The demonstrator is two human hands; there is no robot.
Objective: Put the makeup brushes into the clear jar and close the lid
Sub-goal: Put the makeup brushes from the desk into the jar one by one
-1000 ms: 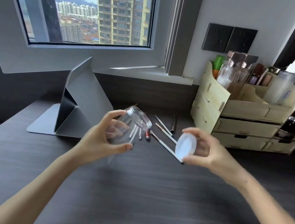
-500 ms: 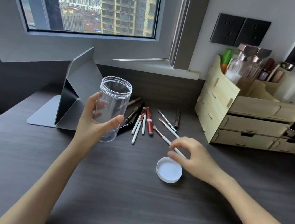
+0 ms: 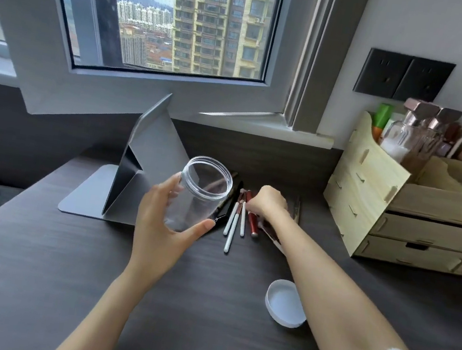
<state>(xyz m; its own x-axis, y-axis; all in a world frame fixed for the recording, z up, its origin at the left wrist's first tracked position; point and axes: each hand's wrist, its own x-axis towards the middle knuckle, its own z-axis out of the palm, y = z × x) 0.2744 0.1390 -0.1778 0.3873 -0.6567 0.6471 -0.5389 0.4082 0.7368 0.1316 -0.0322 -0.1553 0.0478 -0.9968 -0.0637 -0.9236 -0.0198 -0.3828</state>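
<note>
Left hand raised, thumb and fingers wrapped round the clear jar (empty, mouth tilted up). Right hand reaches forward, fingers curled onto the makeup brushes on the desk; grip unclear. Lid lies upturned nearby.

White lid, perhaps dark-grey desk

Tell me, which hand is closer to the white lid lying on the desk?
Right, though only its forearm passes beside the white lid. The right hand is up at the brushes; the left hand holds the clear jar farther left.
</note>
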